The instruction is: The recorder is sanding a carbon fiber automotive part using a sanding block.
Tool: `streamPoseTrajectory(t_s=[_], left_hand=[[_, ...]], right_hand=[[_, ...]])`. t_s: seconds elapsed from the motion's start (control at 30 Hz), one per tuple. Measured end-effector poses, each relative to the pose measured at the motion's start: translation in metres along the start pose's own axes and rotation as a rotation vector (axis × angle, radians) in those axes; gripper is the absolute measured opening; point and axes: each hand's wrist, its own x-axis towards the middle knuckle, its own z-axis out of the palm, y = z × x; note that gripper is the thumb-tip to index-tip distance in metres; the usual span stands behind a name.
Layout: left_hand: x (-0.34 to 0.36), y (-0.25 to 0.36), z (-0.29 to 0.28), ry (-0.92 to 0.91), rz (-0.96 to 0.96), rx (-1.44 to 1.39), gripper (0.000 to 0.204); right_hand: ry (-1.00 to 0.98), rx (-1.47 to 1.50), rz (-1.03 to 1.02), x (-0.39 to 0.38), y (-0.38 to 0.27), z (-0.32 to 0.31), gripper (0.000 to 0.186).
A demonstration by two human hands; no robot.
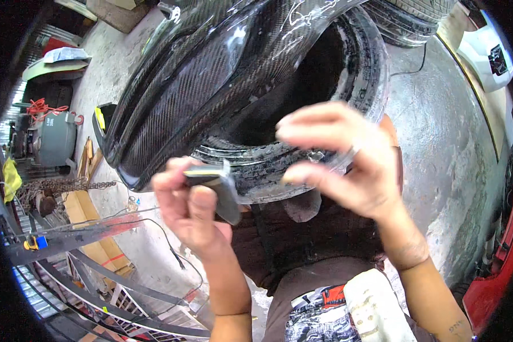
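My left hand (pixel 194 211) grips a small dark flat pad or block (pixel 219 192) with a pale yellow edge, held upright in front of a tyre. My right hand (pixel 342 162) is raised to its right, fingers curved and apart from the thumb, with nothing visible between them. Behind both hands, a long glossy carbon-fibre panel (pixel 194 85) lies slanted across the worn tyre (pixel 367 65), with pale smears on its upper surface.
More tyres (pixel 410 17) lie at the top right, near a white moulded panel (pixel 479 51). At left are a grey machine (pixel 54 139), chains (pixel 71 185), cardboard (pixel 85 216), a metal frame (pixel 125 290) and cables. A red body panel (pixel 490 273) stands at right.
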Motion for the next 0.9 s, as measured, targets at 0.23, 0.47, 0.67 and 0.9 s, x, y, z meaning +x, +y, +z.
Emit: streamPoseTrajectory(t_s=[0.23, 0.47, 0.67, 0.9], left_hand=[[-0.034, 0.0, 0.021, -0.013, -0.218, -0.045, 0.041], [-0.038, 0.0, 0.025, -0.004, -0.228, 0.051, 0.045], [-0.032, 0.0, 0.018, 0.054, -0.212, 0.067, 0.047], [-0.038, 0.001, 0.021, 0.053, -0.202, 0.09, 0.044]], right_hand=[[-0.055, 0.5, 0.348, -0.032, -0.015, 0.033, 0.038], [0.056, 0.466, 0.364, -0.037, -0.012, 0.034, 0.031], [0.229, -0.393, -0.33, 0.069, 0.006, -0.027, 0.043], [-0.27, -0.666, -0.752, 0.188, 0.049, -0.041, 0.036]])
